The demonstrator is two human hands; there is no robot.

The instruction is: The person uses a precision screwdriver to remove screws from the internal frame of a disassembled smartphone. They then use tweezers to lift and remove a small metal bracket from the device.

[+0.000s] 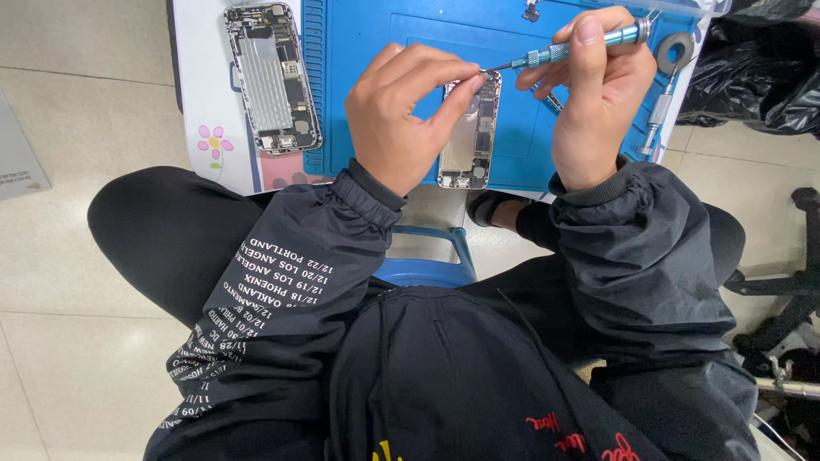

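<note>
In the upper middle of the frame, the person's left hand (408, 115) pinches the top end of an opened smartphone chassis (469, 141), thumb and forefinger closed on its upper edge, steadying it on the blue repair mat (367, 51). The chassis lies lengthwise, its lower end near the mat's front edge, with the bare metal shield and small boards showing inside.

The right hand (598, 94), at the upper right, is closed around a slim teal precision screwdriver (572, 49), forefinger laid along the shaft. Its tip meets the top corner of the chassis, right beside the left fingertips.

A second opened phone frame (273, 77) rests at the upper left on a white flower-printed pad (213, 145), well apart from the hands. A silver screwdriver (658, 115) and a grey metal ring (676, 51) lie at the mat's right edge. Black plastic bags (764, 77) sit at the far right.

From where I stand, the risk looks like a slip: the tip works so close to the left fingers that a slip off the screw head could jab a fingertip or score the board. A loosened screw could also roll away, since the chassis sits near the mat's front edge. I cannot tell whether the tip is seated in a screw.
</note>
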